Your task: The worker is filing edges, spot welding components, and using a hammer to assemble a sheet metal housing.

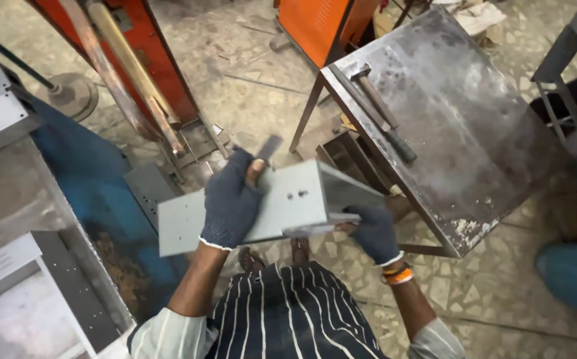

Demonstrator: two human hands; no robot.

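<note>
- Both hands wear dark knitted gloves and share one load at the centre of the frame: a bent grey sheet-metal panel [282,203], held level in front of the person's striped apron [288,312].
- Left hand [232,199] lies over the top face of the panel, fingers wrapped down across it and a bare thumb tip showing through the glove near the upper edge; it is clamped on the sheet.
- Right hand [371,229] grips the panel from below at its right end, closed around the folded edge, with an orange band [398,274] at the wrist.
- Two small holes show in the panel's top face, just right of the left hand, and its right part folds away into a darker flap.
- Just right of the panel stands a worn steel table [461,126] with a scratched, stained top and flaking white patches at its near corner.
- On that table, along its left edge, lies a hammer [381,110] with a dark handle, well apart from both hands.
- At the left of the frame sits a blue machine body [95,173], with more grey sheet-metal parts [42,279] stacked at the lower left.
- Upper left, a red frame [155,60] carries long metal rods leaning across it.
- An orange cabinet [321,23] stands at the top centre, on the speckled stone floor [262,86].
</note>
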